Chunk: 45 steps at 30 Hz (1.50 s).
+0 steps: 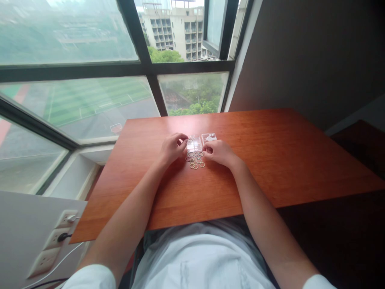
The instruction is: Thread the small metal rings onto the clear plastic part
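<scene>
A small clear plastic box (194, 144) with compartments lies open on the table, its lid (208, 137) folded out to the right. A few small rings show in its upper left compartment. My left hand (174, 147) is closed at the box's left edge, thumb and fingertips against it. Just below the box, several thin pale rings (195, 159) lie in a loose heap. My right hand (220, 153) is closed in a pinch at the heap's upper right, with a ring (201, 153) at its fingertips. The curled fingers partly hide what each hand grips.
The reddish-brown wooden table (270, 156) extends to both sides of my hands. Windows with dark frames (150, 69) stand behind and left of it. A grey wall (300, 60) rises at the right. Wall sockets (54, 239) with plugs and cables are at the lower left.
</scene>
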{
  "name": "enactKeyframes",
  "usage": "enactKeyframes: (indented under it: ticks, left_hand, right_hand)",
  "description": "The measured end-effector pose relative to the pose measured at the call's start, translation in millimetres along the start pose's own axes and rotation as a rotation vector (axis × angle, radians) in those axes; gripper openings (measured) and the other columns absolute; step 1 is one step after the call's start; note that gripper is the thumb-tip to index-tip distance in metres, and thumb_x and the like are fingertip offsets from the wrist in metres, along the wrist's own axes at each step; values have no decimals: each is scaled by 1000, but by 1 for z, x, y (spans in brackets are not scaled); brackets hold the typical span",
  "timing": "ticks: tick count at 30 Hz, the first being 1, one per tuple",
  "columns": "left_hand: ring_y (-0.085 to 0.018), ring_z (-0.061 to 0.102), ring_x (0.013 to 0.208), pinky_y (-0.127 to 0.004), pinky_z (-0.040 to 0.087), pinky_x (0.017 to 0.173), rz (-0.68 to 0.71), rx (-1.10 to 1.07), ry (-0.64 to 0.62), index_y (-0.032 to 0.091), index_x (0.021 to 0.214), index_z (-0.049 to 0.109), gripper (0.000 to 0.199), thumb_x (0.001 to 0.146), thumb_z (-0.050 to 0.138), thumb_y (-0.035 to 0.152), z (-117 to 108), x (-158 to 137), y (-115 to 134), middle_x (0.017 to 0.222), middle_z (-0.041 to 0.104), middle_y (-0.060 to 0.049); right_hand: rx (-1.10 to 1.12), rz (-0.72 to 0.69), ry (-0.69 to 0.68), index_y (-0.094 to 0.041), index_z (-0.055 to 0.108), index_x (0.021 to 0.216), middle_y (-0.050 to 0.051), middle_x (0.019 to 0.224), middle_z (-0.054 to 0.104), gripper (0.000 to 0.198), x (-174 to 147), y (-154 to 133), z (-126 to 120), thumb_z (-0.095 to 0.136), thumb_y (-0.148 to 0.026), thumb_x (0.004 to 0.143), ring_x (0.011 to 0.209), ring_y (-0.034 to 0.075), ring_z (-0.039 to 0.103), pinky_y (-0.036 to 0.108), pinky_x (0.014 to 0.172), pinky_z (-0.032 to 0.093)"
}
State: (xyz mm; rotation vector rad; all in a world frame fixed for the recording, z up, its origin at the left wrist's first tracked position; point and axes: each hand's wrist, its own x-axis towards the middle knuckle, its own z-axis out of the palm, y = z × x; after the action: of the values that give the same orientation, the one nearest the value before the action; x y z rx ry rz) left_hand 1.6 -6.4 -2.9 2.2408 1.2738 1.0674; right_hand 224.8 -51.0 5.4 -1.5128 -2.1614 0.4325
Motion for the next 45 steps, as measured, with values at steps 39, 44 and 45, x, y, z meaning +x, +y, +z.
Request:
enactKeyframes:
  ticks: [39, 44, 45]
  left_hand:
    - [-9, 56, 58, -19, 45, 54, 12, -360, -177, 15, 83, 69, 20, 83, 64, 34, 11, -5, 35, 74, 68, -3]
    - [-9, 55, 58, -20, 45, 54, 10, -327, -158, 16, 81, 67, 16, 82, 63, 31, 11, -5, 36, 68, 66, -1]
    - [-9, 55, 58, -20, 45, 54, 12, -317, -157, 16, 81, 67, 15, 82, 62, 30, 11, -5, 36, 67, 65, -1]
  right_hand:
    - [54, -108, 332, -22, 67, 81, -2, 67, 63, 6, 1, -9, 10, 61, -23, 81, 62, 13, 53, 23, 62, 38]
    - [45, -105, 324, -22, 68, 82, -1, 69, 64, 7, 1, -10, 11, 61, -24, 81, 63, 13, 54, 24, 63, 39]
    - [43, -106, 323, -22, 68, 82, -1, 69, 64, 7, 1, -10, 11, 61, -24, 81, 63, 13, 54, 24, 64, 39]
